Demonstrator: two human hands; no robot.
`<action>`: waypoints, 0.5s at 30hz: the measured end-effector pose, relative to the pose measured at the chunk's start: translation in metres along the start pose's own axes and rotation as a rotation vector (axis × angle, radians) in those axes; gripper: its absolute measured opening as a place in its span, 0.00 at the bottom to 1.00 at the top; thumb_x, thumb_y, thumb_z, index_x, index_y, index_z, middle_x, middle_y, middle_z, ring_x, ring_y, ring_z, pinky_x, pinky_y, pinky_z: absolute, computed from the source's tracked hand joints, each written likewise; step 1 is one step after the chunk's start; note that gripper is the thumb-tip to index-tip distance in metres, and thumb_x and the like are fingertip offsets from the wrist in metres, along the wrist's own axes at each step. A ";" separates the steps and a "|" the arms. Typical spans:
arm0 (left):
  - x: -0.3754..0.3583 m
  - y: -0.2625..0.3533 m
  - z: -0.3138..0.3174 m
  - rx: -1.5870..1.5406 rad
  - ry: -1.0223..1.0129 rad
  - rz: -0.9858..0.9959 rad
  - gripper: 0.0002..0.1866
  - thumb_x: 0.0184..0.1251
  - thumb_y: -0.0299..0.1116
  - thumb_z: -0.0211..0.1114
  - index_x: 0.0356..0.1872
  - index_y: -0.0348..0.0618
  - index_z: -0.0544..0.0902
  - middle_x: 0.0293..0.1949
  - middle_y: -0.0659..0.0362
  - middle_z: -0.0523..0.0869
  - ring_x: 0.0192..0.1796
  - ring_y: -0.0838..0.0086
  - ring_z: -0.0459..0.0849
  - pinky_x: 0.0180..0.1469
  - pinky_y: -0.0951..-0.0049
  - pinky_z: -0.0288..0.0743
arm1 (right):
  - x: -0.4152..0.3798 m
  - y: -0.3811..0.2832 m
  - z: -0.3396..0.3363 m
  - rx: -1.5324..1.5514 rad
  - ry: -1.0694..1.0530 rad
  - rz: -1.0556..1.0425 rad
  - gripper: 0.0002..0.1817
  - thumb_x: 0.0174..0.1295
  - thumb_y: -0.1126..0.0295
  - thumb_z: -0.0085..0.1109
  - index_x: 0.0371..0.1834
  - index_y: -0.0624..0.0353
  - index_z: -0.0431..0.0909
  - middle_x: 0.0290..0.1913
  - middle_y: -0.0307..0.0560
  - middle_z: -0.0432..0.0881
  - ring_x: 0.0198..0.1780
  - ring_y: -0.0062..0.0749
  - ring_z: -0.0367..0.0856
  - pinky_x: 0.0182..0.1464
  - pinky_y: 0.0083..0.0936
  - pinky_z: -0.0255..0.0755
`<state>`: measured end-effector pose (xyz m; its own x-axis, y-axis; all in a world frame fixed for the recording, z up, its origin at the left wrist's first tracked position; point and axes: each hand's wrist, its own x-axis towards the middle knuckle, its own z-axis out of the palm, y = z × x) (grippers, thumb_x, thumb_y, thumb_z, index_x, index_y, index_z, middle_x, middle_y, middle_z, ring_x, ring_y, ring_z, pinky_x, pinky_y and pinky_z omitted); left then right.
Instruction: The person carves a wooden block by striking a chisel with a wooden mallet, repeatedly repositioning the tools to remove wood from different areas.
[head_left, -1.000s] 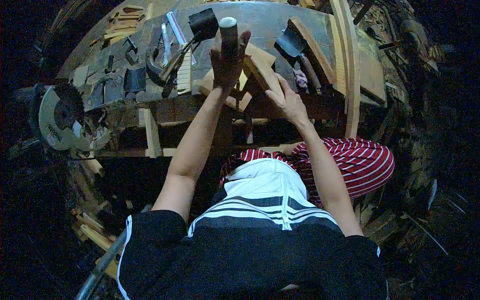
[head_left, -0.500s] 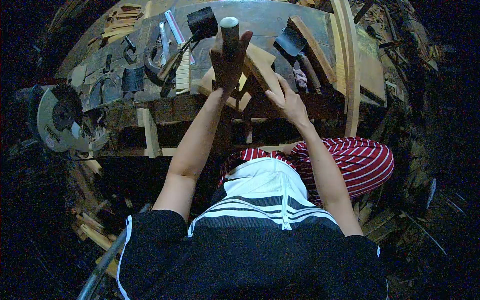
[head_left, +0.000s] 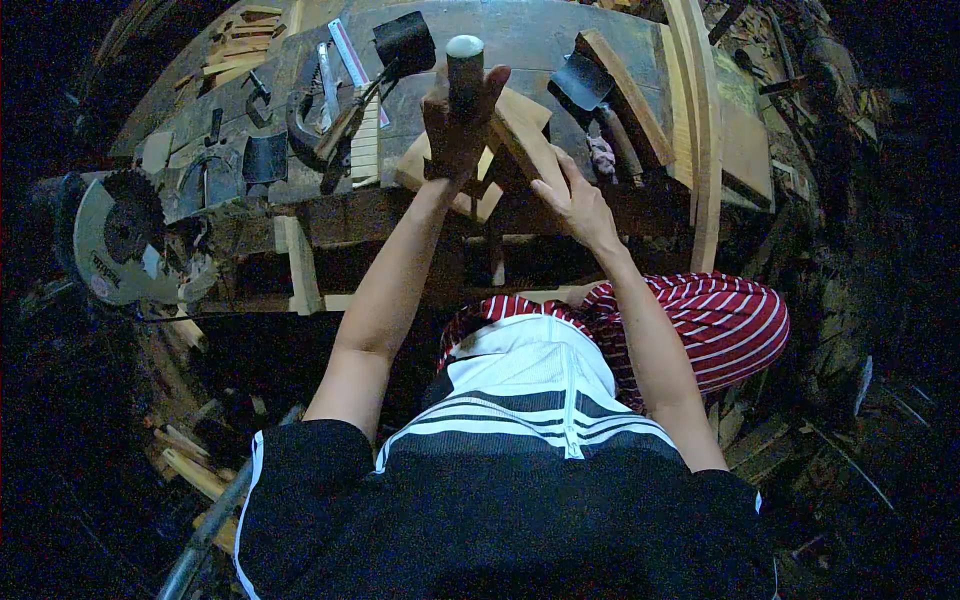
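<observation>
My left hand (head_left: 455, 140) is wrapped round a dark cylinder with a pale round end (head_left: 465, 75), which points up toward me; its lower part is hidden, and I cannot tell what kind of thing it is. The thumb sticks out on the right side. Angled pieces of pale wood (head_left: 488, 203) show under and beside this hand. My right hand (head_left: 585, 205) grips the near end of a light wooden piece (head_left: 525, 145), which slants up and left toward the left hand on the bench edge.
On the dark workbench (head_left: 510, 40) lie a ruler (head_left: 348, 52), a clamp-like curved tool (head_left: 303, 125), black curved pieces (head_left: 405, 42) and a wooden bar (head_left: 625, 95). Long planks (head_left: 700, 130) rise at the right. A circular saw blade (head_left: 128, 225) sits at the left.
The left hand and the dark cylinder have shifted very slightly to the right. My right hand and the wooden piece stay in place.
</observation>
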<state>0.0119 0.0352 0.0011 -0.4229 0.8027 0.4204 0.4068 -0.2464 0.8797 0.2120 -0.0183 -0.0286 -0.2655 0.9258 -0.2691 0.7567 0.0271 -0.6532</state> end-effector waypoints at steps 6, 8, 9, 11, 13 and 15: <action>-0.002 -0.025 0.012 -0.123 0.068 0.129 0.19 0.57 0.44 0.71 0.34 0.40 0.76 0.18 0.58 0.78 0.19 0.73 0.77 0.22 0.71 0.70 | 0.000 0.000 0.000 -0.001 -0.012 0.027 0.37 0.57 0.37 0.51 0.69 0.33 0.55 0.46 0.68 0.80 0.48 0.67 0.77 0.50 0.55 0.72; -0.002 -0.027 0.012 -0.167 -0.013 0.101 0.19 0.57 0.45 0.71 0.33 0.40 0.76 0.17 0.58 0.77 0.19 0.72 0.77 0.22 0.71 0.70 | 0.000 -0.001 0.000 0.000 -0.007 0.022 0.37 0.57 0.37 0.51 0.69 0.33 0.55 0.46 0.68 0.80 0.48 0.67 0.77 0.50 0.55 0.72; 0.000 -0.020 0.008 -0.167 -0.013 0.100 0.19 0.57 0.45 0.71 0.33 0.40 0.76 0.17 0.58 0.77 0.19 0.72 0.77 0.22 0.71 0.70 | 0.000 -0.001 0.001 0.002 -0.002 0.017 0.37 0.57 0.37 0.51 0.69 0.33 0.55 0.46 0.68 0.80 0.48 0.67 0.77 0.50 0.55 0.72; 0.005 0.004 -0.004 0.509 0.062 0.502 0.19 0.57 0.45 0.71 0.32 0.40 0.76 0.17 0.58 0.78 0.19 0.72 0.77 0.23 0.71 0.70 | 0.000 -0.001 0.000 0.003 -0.006 0.017 0.37 0.57 0.37 0.51 0.69 0.33 0.55 0.46 0.68 0.80 0.48 0.67 0.77 0.50 0.55 0.72; 0.003 0.005 -0.002 0.283 0.035 0.302 0.18 0.56 0.44 0.71 0.32 0.40 0.76 0.17 0.58 0.78 0.19 0.72 0.78 0.23 0.71 0.70 | 0.000 0.000 0.000 0.005 -0.008 0.019 0.37 0.56 0.37 0.51 0.68 0.33 0.55 0.47 0.67 0.80 0.48 0.66 0.77 0.50 0.55 0.72; 0.001 0.012 -0.001 0.059 0.008 0.100 0.18 0.56 0.44 0.72 0.32 0.40 0.76 0.17 0.59 0.79 0.19 0.72 0.79 0.23 0.71 0.70 | 0.000 0.000 0.001 0.017 0.000 0.014 0.37 0.56 0.36 0.51 0.69 0.32 0.55 0.46 0.67 0.80 0.48 0.66 0.78 0.50 0.54 0.72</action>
<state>0.0154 0.0328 0.0127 -0.3842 0.7711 0.5077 0.4939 -0.2930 0.8187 0.2111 -0.0192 -0.0292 -0.2552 0.9260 -0.2784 0.7502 0.0080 -0.6612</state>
